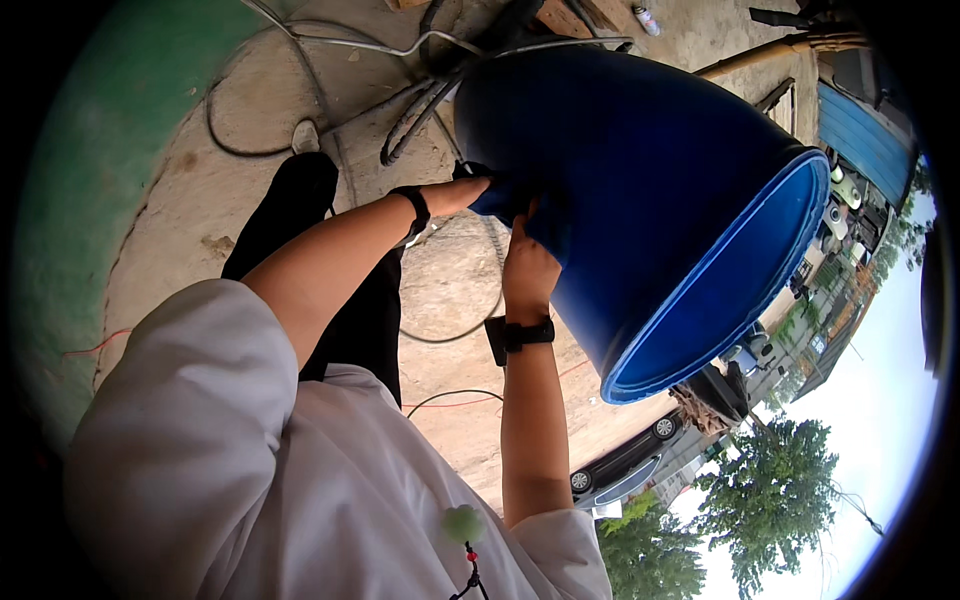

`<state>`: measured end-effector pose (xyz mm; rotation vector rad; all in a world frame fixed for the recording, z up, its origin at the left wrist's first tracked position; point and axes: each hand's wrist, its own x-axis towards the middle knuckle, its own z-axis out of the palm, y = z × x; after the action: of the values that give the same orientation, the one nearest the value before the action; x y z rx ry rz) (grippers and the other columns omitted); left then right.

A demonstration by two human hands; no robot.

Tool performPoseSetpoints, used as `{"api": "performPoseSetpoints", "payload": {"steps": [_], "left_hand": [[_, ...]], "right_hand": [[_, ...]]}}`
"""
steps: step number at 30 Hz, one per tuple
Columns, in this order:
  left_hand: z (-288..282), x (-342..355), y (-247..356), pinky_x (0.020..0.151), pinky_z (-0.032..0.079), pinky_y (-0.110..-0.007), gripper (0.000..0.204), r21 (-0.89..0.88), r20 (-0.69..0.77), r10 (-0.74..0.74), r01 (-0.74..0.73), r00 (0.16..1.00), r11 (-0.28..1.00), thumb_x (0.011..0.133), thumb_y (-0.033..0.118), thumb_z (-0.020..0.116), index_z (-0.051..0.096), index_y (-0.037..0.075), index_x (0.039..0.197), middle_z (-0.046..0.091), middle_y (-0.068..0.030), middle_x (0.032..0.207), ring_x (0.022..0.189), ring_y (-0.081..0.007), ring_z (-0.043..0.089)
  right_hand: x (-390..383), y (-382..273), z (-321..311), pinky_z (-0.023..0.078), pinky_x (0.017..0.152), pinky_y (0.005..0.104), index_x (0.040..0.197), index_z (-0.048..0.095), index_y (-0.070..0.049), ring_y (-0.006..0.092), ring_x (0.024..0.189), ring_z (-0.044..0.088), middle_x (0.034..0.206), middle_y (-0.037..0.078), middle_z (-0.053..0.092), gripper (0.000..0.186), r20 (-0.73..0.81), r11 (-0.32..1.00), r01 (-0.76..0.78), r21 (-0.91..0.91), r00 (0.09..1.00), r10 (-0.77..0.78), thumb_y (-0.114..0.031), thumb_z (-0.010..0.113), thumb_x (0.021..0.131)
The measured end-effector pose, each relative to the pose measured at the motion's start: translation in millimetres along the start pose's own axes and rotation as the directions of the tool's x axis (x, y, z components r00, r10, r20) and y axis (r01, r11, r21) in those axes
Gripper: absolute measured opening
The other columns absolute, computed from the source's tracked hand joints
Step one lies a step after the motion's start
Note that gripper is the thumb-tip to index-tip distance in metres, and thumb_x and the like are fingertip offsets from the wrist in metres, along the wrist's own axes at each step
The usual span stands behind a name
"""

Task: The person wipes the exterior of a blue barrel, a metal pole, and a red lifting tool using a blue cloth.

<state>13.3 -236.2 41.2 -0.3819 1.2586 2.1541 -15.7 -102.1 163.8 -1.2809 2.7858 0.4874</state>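
A large blue plastic barrel (640, 190) tilts in front of me, its wide rim facing the lower right. Against its near side is a bunched dark blue cloth (492, 203), hard to tell apart from the barrel's colour. My left hand (458, 194) is closed on the cloth's left part, its fingertips hidden in the folds. Just to the right, my right hand (531, 264) has its fingers curled into the cloth, knuckles toward me, pressed to the barrel wall. Both wrists wear dark bands.
Grey and black hoses (410, 115) and a looped cable (440, 340) lie across the concrete floor. A spray can (647, 20) lies at the top. Beyond the barrel are a wooden pole (770, 52), a blue corrugated sheet (865, 140) and a dark car (625, 455).
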Motion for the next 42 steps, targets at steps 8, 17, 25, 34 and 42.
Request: {"api": "performPoseSetpoints", "payload": {"steps": [8, 17, 25, 34, 42], "left_hand": [[-35, -144, -22, 0.082, 0.044, -0.046, 0.047, 0.663, -0.253, 0.029, 0.151, 0.967, 0.733, 0.094, 0.033, 0.034, 0.060, -0.006, 0.093, 0.062, -0.0270, 0.094, 0.088, -0.0408, 0.059], [57, -328, -126, 0.083, 0.045, -0.042, 0.060, 0.207, -0.836, 0.021, 0.280, 0.548, 0.937, 0.094, 0.048, 0.039, 0.065, -0.006, 0.094, 0.064, -0.0268, 0.095, 0.092, -0.0388, 0.061], [136, -394, -261, 0.085, 0.047, -0.041, 0.041, 0.019, -0.999, 0.020, -0.029, 0.034, 0.999, 0.086, 0.029, 0.058, 0.057, 0.000, 0.116, 0.065, -0.0234, 0.102, 0.098, -0.0383, 0.061], [173, -485, -365, 0.090, 0.047, -0.041, 0.039, -0.241, -0.960, -0.262, -0.184, -0.101, 0.953, 0.084, 0.028, 0.060, 0.060, 0.001, 0.113, 0.065, -0.0213, 0.106, 0.102, -0.0362, 0.061], [223, -670, -417, 0.075, 0.047, -0.045, 0.033, -0.195, -0.802, -0.212, -0.090, -0.558, 0.977, 0.079, 0.012, 0.061, 0.043, 0.004, 0.106, 0.062, -0.0197, 0.086, 0.083, -0.0385, 0.061]], "right_hand": [[-37, -36, -13, 0.048, 0.077, 0.0410, 0.088, 0.060, -0.006, 0.0370, 0.089, 0.061, 0.096, 0.018, 0.063, 0.015, 0.280, 0.734, -0.001, 0.679, 0.925, -0.257, 0.004, 0.053, 0.080], [-28, -126, -40, 0.045, 0.070, 0.0457, 0.081, 0.054, -0.006, 0.0400, 0.079, 0.057, 0.081, 0.017, 0.058, 0.025, -0.083, 0.395, 0.558, 0.730, 0.646, -0.759, 0.013, 0.050, 0.065], [-55, -250, -73, 0.046, 0.077, 0.0407, 0.088, 0.054, -0.005, 0.0399, 0.090, 0.057, 0.092, 0.018, 0.059, 0.029, 0.020, 0.176, 0.751, 0.637, 0.212, -0.977, 0.013, 0.047, 0.066], [-137, -428, -109, 0.047, 0.074, 0.0446, 0.086, 0.057, -0.005, 0.0389, 0.086, 0.058, 0.088, 0.018, 0.060, 0.026, 0.052, -0.092, 0.844, 0.528, -0.140, -0.989, 0.011, 0.051, 0.067], [-265, -622, -177, 0.046, 0.076, 0.0447, 0.090, 0.057, -0.005, 0.0394, 0.087, 0.057, 0.089, 0.017, 0.059, 0.028, 0.084, -0.353, 0.844, 0.404, -0.418, -0.905, 0.011, 0.050, 0.068]]}}
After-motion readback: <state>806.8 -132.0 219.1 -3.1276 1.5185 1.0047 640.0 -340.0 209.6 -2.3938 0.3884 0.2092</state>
